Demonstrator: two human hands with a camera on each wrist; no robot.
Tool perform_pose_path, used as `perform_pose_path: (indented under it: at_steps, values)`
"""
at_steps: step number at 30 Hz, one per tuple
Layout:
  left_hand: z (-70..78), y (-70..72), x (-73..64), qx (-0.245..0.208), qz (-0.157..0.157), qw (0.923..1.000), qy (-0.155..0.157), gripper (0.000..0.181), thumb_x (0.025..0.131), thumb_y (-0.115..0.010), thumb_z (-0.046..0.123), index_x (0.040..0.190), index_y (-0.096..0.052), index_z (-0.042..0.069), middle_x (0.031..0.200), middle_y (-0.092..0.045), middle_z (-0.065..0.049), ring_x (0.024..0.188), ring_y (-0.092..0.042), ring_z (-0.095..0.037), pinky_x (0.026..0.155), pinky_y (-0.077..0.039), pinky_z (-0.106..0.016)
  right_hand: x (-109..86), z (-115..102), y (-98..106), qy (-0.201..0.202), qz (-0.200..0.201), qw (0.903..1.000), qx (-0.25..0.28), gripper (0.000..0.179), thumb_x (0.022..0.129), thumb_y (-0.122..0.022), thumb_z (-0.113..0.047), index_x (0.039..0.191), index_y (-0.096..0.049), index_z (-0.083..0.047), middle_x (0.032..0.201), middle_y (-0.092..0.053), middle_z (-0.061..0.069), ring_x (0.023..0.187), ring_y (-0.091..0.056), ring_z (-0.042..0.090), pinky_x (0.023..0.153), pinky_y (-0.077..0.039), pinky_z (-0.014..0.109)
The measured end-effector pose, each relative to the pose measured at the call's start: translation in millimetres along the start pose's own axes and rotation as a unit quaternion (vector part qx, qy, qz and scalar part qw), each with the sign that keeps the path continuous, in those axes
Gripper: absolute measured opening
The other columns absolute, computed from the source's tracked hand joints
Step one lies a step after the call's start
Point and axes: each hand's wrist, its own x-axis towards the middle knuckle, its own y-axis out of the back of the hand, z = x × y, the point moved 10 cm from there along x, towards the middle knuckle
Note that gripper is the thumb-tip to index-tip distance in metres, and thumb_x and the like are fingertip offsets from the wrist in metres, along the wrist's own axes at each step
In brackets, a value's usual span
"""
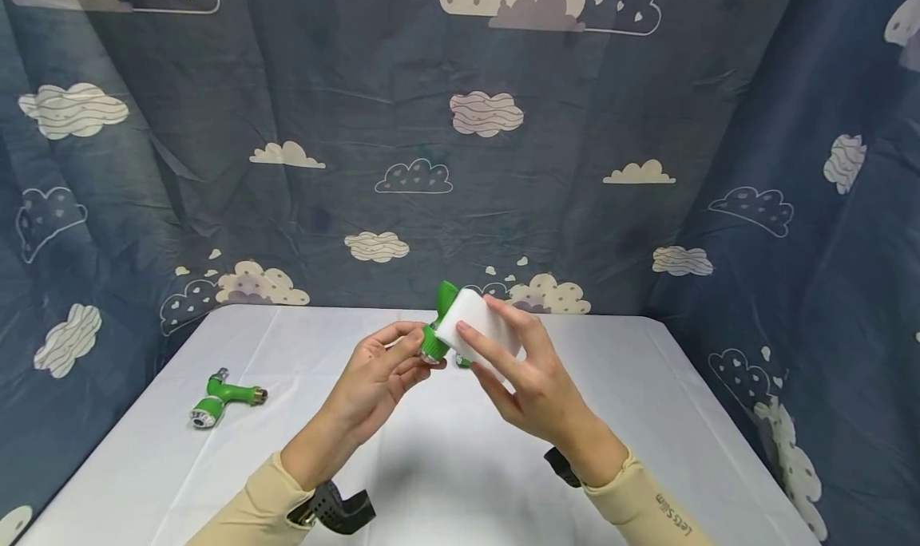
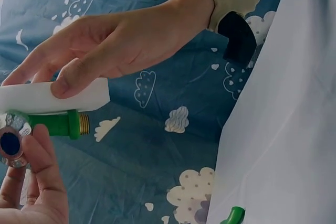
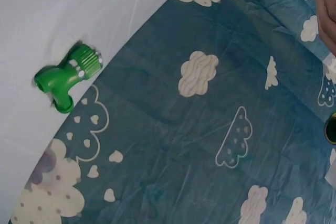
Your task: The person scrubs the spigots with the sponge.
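Note:
My left hand (image 1: 384, 374) pinches a green pipe fitting (image 1: 433, 345) by its ribbed collar, using thumb and fingers. In the left wrist view this fitting (image 2: 68, 124) shows a brass thread at one end and a round metal end. The right hand (image 1: 532, 370) grips a white block (image 1: 474, 326) between thumb and fingertips. That block (image 2: 79, 97) lies along the fitting's side, covering part of it in the head view; its material cannot be told. The right wrist view catches only a little of the left hand (image 3: 328, 11) at the edge.
On the white table (image 1: 316, 482), a second green fitting (image 1: 223, 398) lies at the left. Another green fitting (image 3: 68, 77) lies near the table's far edge, mostly hidden behind the block in the head view. A dark cloud-patterned cloth (image 1: 345, 115) hangs around the table.

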Motion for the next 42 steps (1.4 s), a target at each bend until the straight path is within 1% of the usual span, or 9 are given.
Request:
perform_pose_path:
  at_steps: [5, 9, 14, 19, 22, 25, 27, 34, 42]
  values:
    - [0.2, 1.8, -2.1, 0.009, -0.012, 0.9999, 0.000, 0.011, 0.111, -0.061, 0.016, 0.115, -0.072, 0.017, 0.108, -0.079, 0.001, 0.090, -0.078, -0.012, 0.082, -0.064, -0.020, 0.0, 2.7, 0.8, 0.000, -0.002, 1.0000, -0.001, 0.041, 0.113, -0.051, -0.034, 0.149, -0.063, -0.018, 0.155, -0.047, 0.029, 0.136, -0.054, 0.045, 0.090, -0.066, 0.058]
    - [-0.9, 3.9, -4.9, 0.014, -0.018, 0.9997, 0.001, 0.011, 0.110, -0.061, 0.013, 0.113, -0.071, 0.016, 0.107, -0.077, 0.000, 0.089, -0.079, -0.013, 0.082, -0.065, -0.021, -3.0, 8.6, 0.0, -0.015, -0.001, 0.9999, -0.002, 0.044, 0.113, -0.051, -0.037, 0.151, -0.061, -0.017, 0.154, -0.047, 0.029, 0.136, -0.054, 0.044, 0.093, -0.066, 0.056]
    - [0.8, 5.7, -8.4, 0.025, -0.029, 0.9993, -0.003, 0.010, 0.109, -0.062, 0.011, 0.115, -0.070, 0.013, 0.109, -0.073, -0.002, 0.091, -0.078, -0.015, 0.086, -0.065, -0.022, -6.0, 19.6, 1.7, -0.036, 0.017, 0.9992, 0.004, 0.047, 0.113, -0.051, -0.038, 0.151, -0.062, -0.012, 0.153, -0.049, 0.028, 0.134, -0.054, 0.042, 0.093, -0.062, 0.047]
    - [6.8, 7.5, -11.5, 0.034, -0.042, 0.9983, -0.021, 0.013, 0.109, -0.062, 0.010, 0.117, -0.071, 0.014, 0.111, -0.072, -0.003, 0.094, -0.079, -0.017, 0.088, -0.065, -0.024, -12.6, 38.8, -3.9, -0.087, 0.001, 0.9959, 0.024, 0.046, 0.113, -0.055, -0.036, 0.152, -0.061, -0.013, 0.155, -0.047, 0.026, 0.136, -0.053, 0.039, 0.096, -0.057, 0.046]
    - [10.1, 9.7, -13.3, 0.035, -0.041, 0.9981, -0.031, 0.013, 0.109, -0.062, 0.010, 0.117, -0.071, 0.015, 0.114, -0.072, -0.003, 0.098, -0.080, -0.018, 0.090, -0.066, -0.025, -19.4, 48.1, -7.7, -0.115, -0.015, 0.9926, 0.035, 0.047, 0.107, -0.067, -0.024, 0.153, -0.060, -0.014, 0.156, -0.046, 0.024, 0.139, -0.051, 0.038, 0.098, -0.057, 0.046]
    - [13.4, 14.2, -14.3, 0.039, -0.035, 0.9977, -0.042, 0.014, 0.110, -0.061, 0.009, 0.118, -0.070, 0.015, 0.116, -0.072, -0.004, 0.100, -0.080, -0.019, 0.093, -0.066, -0.027, -24.0, 54.2, -7.9, -0.130, -0.015, 0.9903, 0.047, 0.057, 0.098, -0.076, -0.010, 0.153, -0.060, -0.014, 0.157, -0.047, 0.022, 0.139, -0.052, 0.037, 0.098, -0.056, 0.044]
    - [14.9, 18.2, -14.2, 0.045, -0.030, 0.9974, -0.048, 0.015, 0.109, -0.062, 0.009, 0.119, -0.070, 0.016, 0.116, -0.072, -0.004, 0.101, -0.081, -0.020, 0.094, -0.066, -0.028, -26.7, 58.3, -7.3, -0.142, -0.015, 0.9882, 0.054, 0.062, 0.095, -0.078, -0.005, 0.154, -0.060, -0.015, 0.158, -0.047, 0.020, 0.139, -0.052, 0.036, 0.097, -0.057, 0.043]
    - [18.1, 35.9, -9.0, 0.098, 0.003, 0.9928, -0.069, 0.018, 0.105, -0.067, 0.005, 0.121, -0.070, 0.014, 0.117, -0.073, -0.001, 0.107, -0.078, -0.017, 0.097, -0.065, -0.032, -34.9, 64.2, -2.8, -0.156, -0.013, 0.9863, 0.053, 0.064, 0.093, -0.078, -0.001, 0.153, -0.061, -0.013, 0.154, -0.050, 0.020, 0.134, -0.055, 0.036, 0.091, -0.059, 0.045]
    - [23.3, 70.6, -3.0, 0.142, 0.063, 0.9836, -0.092, 0.021, 0.102, -0.071, 0.001, 0.121, -0.069, 0.010, 0.116, -0.071, 0.001, 0.108, -0.077, -0.011, 0.097, -0.065, -0.030, -44.9, 72.3, 1.5, -0.190, 0.003, 0.9777, 0.090, 0.062, 0.093, -0.077, 0.002, 0.151, -0.062, -0.012, 0.153, -0.052, 0.021, 0.135, -0.058, 0.041, 0.087, -0.066, 0.057]
